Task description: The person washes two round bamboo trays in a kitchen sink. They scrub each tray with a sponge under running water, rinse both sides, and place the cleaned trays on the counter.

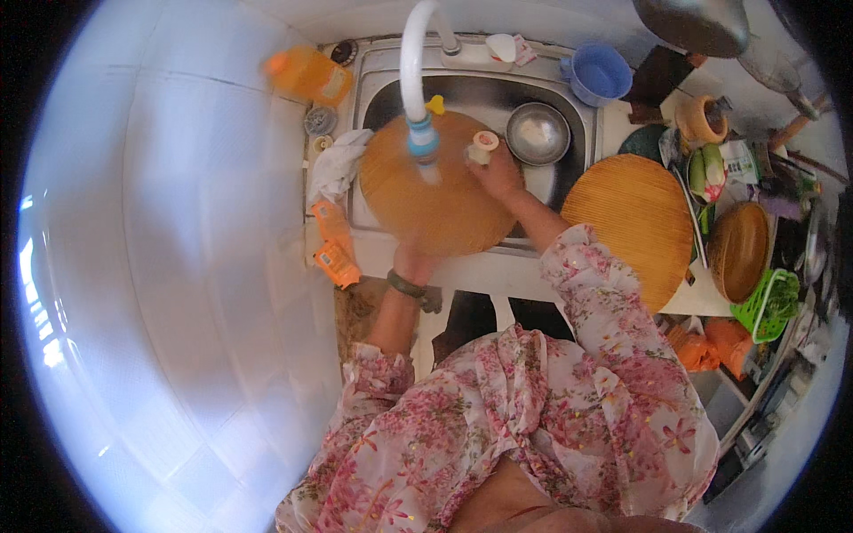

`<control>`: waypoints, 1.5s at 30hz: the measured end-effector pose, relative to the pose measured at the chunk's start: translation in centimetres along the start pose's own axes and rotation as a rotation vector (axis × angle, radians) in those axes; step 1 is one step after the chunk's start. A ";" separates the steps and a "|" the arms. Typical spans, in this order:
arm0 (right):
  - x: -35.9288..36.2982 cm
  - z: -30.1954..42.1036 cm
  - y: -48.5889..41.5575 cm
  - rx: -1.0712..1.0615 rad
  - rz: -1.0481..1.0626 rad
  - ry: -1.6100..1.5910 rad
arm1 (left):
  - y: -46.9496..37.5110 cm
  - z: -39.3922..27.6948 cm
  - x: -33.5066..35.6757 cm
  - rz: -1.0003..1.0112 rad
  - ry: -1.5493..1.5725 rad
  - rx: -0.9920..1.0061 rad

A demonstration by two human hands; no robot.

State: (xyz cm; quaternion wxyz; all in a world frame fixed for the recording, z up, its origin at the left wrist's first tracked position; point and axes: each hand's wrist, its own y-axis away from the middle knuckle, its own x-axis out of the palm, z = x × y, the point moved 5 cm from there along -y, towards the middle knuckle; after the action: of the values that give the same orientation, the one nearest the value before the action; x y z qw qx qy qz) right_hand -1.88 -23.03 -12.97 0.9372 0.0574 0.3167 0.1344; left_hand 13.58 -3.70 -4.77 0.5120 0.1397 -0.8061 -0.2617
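Note:
A round wooden board point(400, 200) lies tilted over the steel sink point(360, 80), under the tap. My left hand point(414, 261) is at the board's near edge and grips it; its fingers are partly hidden and blurred. In my right hand point(500, 174) is a small pale scrubber point(484, 146) with a round reddish-marked top, held over the board's right side. The white curved faucet point(412, 66) ends in a blue nozzle point(422, 138) above the board, and a short streak of water shows below it. A metal bowl point(538, 133) sits in the sink, right of the board.
A second round wooden board point(626, 226) rests on the counter at right, beside a brown oval bowl point(738, 253) and a green basket point(766, 306). A blue plastic pot point(600, 74) stands behind the sink. At left are an orange bottle point(310, 74), a white cloth point(336, 166) and orange packets point(336, 246).

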 end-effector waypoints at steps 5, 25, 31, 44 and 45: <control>1.7 4.5 5.2 -0.050 0.205 -0.092 | -3.6 0.7 -1.8 0.028 0.060 -0.105; 8.9 8.8 1.5 -0.240 0.402 -0.518 | -4.4 -1.1 -0.6 -0.188 0.287 0.317; 5.2 7.3 -2.1 -0.237 0.308 -0.645 | -4.2 -2.0 1.4 -0.139 0.262 0.315; 8.8 9.3 -2.1 -0.262 0.316 -0.376 | -3.9 -2.5 3.0 -0.372 0.224 0.342; 9.2 9.9 -0.9 -0.348 0.300 -0.120 | -3.9 -2.4 2.6 -0.434 0.181 0.324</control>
State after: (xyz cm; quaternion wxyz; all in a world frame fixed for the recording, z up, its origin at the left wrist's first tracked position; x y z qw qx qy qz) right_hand 11.39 -21.49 -10.61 0.9196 -0.0506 0.2206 0.3211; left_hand 14.44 -8.80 -4.21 0.4849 0.4119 -0.7396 -0.2194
